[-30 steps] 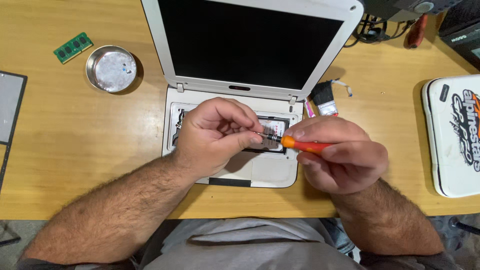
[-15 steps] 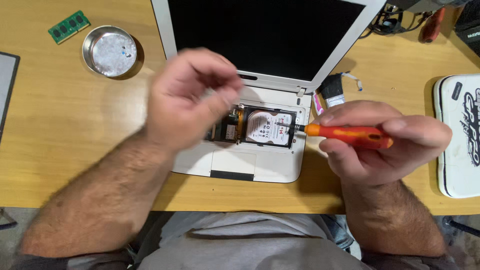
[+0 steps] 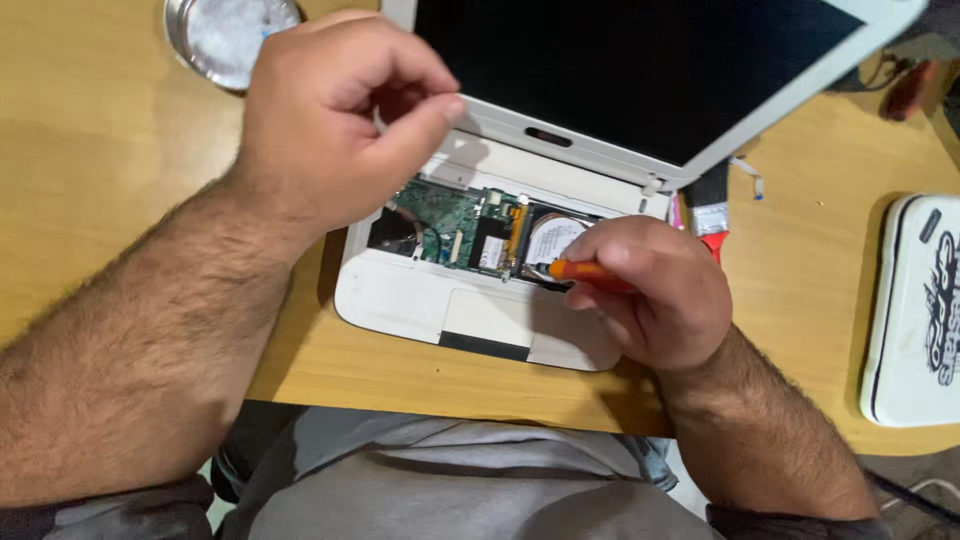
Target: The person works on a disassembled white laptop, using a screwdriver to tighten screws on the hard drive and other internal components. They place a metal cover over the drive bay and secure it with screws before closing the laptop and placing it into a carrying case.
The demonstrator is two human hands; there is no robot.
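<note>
A white laptop [image 3: 420,300] lies open on the wooden table with its keyboard cover off. A green circuit board [image 3: 440,215] and a silver hard drive [image 3: 552,238] are exposed. My right hand [image 3: 655,300] grips an orange-handled screwdriver [image 3: 590,272], whose tip rests at the drive's lower edge. My left hand [image 3: 335,110] hovers above the laptop's upper left corner, thumb pressed to the fingertips. Anything pinched there is too small to see. It is just below and right of a round metal dish [image 3: 225,35].
The laptop's black screen [image 3: 640,70] leans back at the top. A white case [image 3: 915,310] with dark print lies at the right table edge. A red-handled tool [image 3: 905,90] sits at the top right. A loose ribbon cable [image 3: 745,175] lies beside the hinge.
My left hand has lifted off the laptop's inside and moved up and left toward the metal dish. My right hand has brought the screwdriver back down onto the hard drive.
</note>
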